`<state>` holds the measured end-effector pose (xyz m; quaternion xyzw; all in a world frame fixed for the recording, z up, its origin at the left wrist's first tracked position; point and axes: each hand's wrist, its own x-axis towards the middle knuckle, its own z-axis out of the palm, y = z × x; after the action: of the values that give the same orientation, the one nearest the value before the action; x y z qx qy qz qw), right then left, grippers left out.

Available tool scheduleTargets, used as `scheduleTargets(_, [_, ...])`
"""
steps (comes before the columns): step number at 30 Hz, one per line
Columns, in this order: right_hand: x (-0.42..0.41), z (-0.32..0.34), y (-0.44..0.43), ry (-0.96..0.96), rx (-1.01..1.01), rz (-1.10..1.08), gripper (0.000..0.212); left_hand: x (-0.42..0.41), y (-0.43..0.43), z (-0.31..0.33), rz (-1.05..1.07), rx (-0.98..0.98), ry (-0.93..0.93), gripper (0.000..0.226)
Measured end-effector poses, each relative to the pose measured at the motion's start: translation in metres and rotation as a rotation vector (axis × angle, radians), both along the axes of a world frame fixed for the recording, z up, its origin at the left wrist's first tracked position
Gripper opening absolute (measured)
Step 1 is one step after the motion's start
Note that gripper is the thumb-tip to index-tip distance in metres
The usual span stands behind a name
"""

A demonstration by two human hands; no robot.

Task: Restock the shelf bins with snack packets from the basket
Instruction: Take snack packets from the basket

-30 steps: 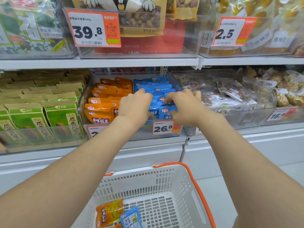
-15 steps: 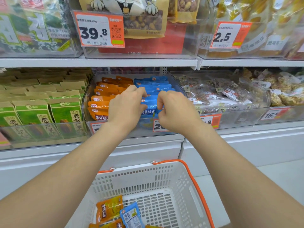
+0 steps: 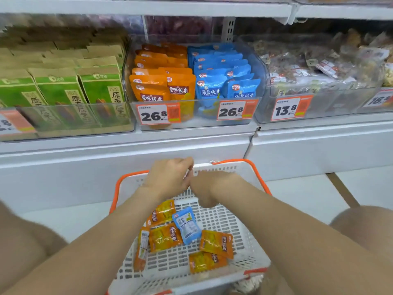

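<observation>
A white basket (image 3: pixel 253 177) with orange handles stands on the floor below me. In it lie several orange snack packets (image 3: pixel 164 237) and one blue packet (image 3: pixel 187 225). My left hand (image 3: pixel 170 177) and my right hand (image 3: pixel 209 188) hover side by side over the basket's far end. Both hold nothing, and their fingers are loosely bent. On the shelf above, a clear bin (image 3: pixel 204 123) holds rows of orange packets (image 3: pixel 161 81) on its left and blue packets (image 3: pixel 225 79) on its right.
Green boxes (image 3: pixel 63 92) fill the bin to the left. A clear bin of wrapped snacks (image 3: pixel 319 69) stands to the right. Orange price tags (image 3: pixel 158 113) hang on the bin fronts. The white shelf base (image 3: pixel 127 154) rises behind the basket. My knees flank it.
Both hands have left the blue packets in the shelf bin and dropped down over the basket. My view has tilted downward with them.
</observation>
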<state>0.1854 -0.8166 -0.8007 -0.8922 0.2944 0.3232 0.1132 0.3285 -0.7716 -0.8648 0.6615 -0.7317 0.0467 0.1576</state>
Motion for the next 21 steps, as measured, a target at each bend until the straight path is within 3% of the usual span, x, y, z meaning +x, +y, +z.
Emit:
scheduleTargets(5, [0.006, -0.041, 0.008, 0.117, 0.023, 0.037, 0.027, -0.002, 0.014, -0.065, 0.038, 0.458, -0.026, 0.019])
scheduleTargets(8, [0.005, -0.053, 0.004, 0.164, -0.001, 0.052, 0.007, -0.002, 0.014, -0.103, 0.069, 0.694, -0.020, 0.020])
scheduleTargets(11, [0.003, -0.065, -0.002, 0.171, 0.000, 0.043, 0.017, 0.001, 0.016, -0.144, 0.079, 0.899, -0.005, 0.027])
scheduleTargets(16, [0.005, -0.079, -0.016, 0.143, 0.007, 0.040, 0.018, -0.005, 0.019, -0.187, 0.097, 1.020, -0.020, 0.029])
scheduleTargets(21, [0.009, -0.089, -0.028, 0.136, -0.001, 0.033, 0.012, -0.015, 0.008, -0.206, 0.098, 1.011, 0.015, 0.070])
